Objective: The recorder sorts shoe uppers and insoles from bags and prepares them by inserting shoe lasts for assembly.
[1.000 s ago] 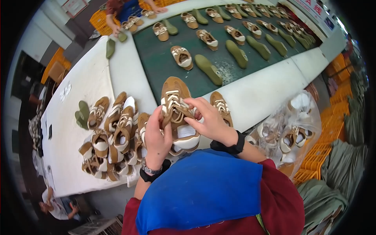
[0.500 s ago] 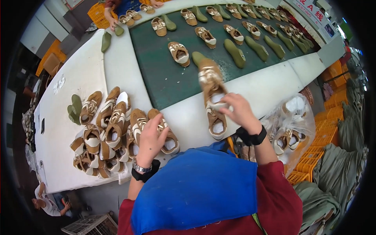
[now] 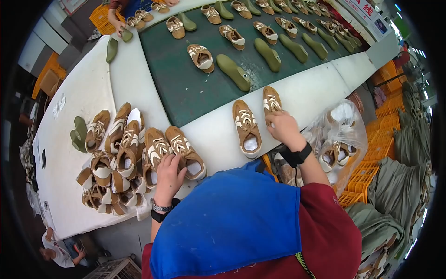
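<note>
My right hand (image 3: pixel 283 128) grips the heel end of a brown suede sneaker (image 3: pixel 271 98) with white stripes, toe pointing away, at the table's near edge. To its left lies a matching sneaker (image 3: pixel 246 128), apart from both hands. My left hand (image 3: pixel 169 179) has its bent fingers close together at the collars of two side-by-side sneakers; it appears to hold the right-hand sneaker (image 3: pixel 185 151), though the fingertips are partly hidden. The other sneaker (image 3: pixel 157 148) lies just left of it. More sneakers (image 3: pixel 127 153) are heaped farther left.
Green shoe lasts (image 3: pixel 233 73) and sneakers stand in rows on a dark green belt (image 3: pixel 186 100). Two lasts (image 3: pixel 79 133) lie beside the heap. At right are a clear bag of shoes (image 3: pixel 341 139) and orange crates (image 3: pixel 364 179). Across the table, a co-worker's hand (image 3: pixel 121 30) touches a last.
My right hand has lowered the sneaker it carried to the table, right of the other sneaker, uncovering a green last. My left hand has moved down onto the sneakers at left.
</note>
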A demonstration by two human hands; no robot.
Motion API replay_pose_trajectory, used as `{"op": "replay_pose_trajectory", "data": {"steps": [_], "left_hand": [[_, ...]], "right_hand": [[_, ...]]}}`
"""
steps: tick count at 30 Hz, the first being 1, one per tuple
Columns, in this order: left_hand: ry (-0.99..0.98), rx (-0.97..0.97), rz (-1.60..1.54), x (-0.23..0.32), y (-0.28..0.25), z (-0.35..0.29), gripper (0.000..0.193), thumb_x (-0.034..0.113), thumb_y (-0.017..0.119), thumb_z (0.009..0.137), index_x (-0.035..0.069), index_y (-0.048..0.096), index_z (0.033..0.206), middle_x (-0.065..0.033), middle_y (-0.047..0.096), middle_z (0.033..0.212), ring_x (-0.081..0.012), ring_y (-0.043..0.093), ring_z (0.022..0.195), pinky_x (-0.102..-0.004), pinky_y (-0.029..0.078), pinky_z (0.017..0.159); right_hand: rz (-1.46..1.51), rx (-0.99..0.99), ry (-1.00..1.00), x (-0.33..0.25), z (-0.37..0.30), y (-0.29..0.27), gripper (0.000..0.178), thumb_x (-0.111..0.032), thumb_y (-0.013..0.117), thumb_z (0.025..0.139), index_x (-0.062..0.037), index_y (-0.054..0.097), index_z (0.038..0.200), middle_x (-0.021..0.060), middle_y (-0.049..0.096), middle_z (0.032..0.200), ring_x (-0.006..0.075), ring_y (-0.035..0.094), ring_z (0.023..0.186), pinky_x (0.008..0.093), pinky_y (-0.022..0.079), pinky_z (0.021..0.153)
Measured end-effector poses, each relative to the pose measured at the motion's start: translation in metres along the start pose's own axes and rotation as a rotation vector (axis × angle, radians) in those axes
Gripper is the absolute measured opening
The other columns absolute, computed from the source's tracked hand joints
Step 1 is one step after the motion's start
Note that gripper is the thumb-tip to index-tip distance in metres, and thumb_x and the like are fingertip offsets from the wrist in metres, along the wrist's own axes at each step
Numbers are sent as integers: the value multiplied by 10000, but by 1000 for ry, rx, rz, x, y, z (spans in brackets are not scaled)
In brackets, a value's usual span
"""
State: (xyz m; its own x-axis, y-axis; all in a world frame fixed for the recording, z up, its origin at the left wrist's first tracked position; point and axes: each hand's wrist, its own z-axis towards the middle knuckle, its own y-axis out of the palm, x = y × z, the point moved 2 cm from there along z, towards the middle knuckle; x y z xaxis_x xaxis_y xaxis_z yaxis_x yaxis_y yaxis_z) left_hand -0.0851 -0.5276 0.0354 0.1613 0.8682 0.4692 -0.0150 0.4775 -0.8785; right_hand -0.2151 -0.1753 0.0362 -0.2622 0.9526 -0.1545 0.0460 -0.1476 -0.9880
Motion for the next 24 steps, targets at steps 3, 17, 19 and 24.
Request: {"op": "replay_pose_trajectory", "data": {"steps": [3,17,19,24], "left_hand": [[55,0,-9,13,-2,12,414,75,661,710,-2,543,1098,-191,556,1069,-372,501,1039,-428,409,900],[209,79,-86,80,30,88,337,152,629,795,-27,544,1067,-192,599,945,-357,582,843,-414,473,723],[135,28,-169,78,36,87,282,126,593,817,-42,549,1039,-217,605,857,-379,586,788,-430,475,685],[127,135,-238,78,40,86,202,64,529,828,-57,562,987,-235,600,797,-393,586,738,-447,475,644]], "right_hand": [[181,-72,-217,-20,5,22,296,-212,672,728,-135,615,1008,114,618,885,345,603,841,416,508,695],[721,72,-340,-92,1,8,267,-87,636,734,-61,573,993,142,557,875,328,584,782,390,487,680],[761,20,-315,-94,-3,0,296,-71,636,742,-67,576,1032,136,536,863,311,573,779,361,479,676],[821,-3,-387,-93,-4,6,337,-70,613,763,-92,574,1097,138,525,865,310,571,777,362,476,679]]}}
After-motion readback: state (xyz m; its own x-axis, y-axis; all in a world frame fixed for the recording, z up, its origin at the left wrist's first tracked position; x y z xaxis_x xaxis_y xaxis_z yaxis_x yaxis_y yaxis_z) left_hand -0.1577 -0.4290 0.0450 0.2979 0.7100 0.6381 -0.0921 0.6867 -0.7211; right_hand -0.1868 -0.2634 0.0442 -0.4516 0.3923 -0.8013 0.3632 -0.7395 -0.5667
